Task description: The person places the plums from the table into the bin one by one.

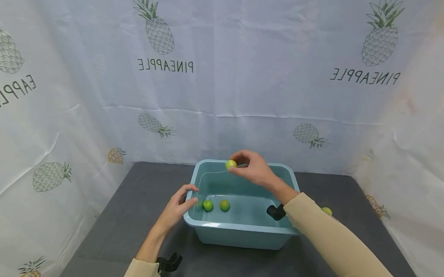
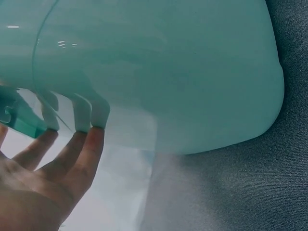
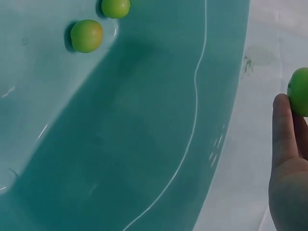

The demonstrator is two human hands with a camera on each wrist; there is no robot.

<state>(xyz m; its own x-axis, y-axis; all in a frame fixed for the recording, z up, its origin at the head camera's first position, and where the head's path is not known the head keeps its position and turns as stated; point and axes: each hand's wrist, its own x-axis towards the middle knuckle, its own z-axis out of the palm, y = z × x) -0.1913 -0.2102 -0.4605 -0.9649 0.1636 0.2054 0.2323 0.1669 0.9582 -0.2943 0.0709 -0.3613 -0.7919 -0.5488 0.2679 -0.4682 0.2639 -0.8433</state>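
A pale blue-green plastic basin [image 1: 239, 227] stands on the dark table. My right hand [image 1: 256, 169] pinches a small yellow-green fruit [image 1: 231, 164] between thumb and fingertips, above the basin's back rim. In the right wrist view, fingers support that fruit [image 3: 299, 91] at the right edge. My left hand [image 1: 177, 208] holds the basin's left rim, with its fingertips against the outer wall in the left wrist view; the thumb is hidden there. Two similar fruits, one green [image 1: 208, 205] and one with an orange tinge [image 1: 224, 205], lie on the basin's floor at its left.
Another yellow-green fruit [image 1: 327, 211] sits right of the basin, partly behind the right sleeve [image 1: 337, 243]. White cloth [image 1: 244, 93] with pineapple prints hangs behind and at both sides of the dark table [image 1: 116, 238]. Black wrist mounts [image 1: 170, 262] show on both arms.
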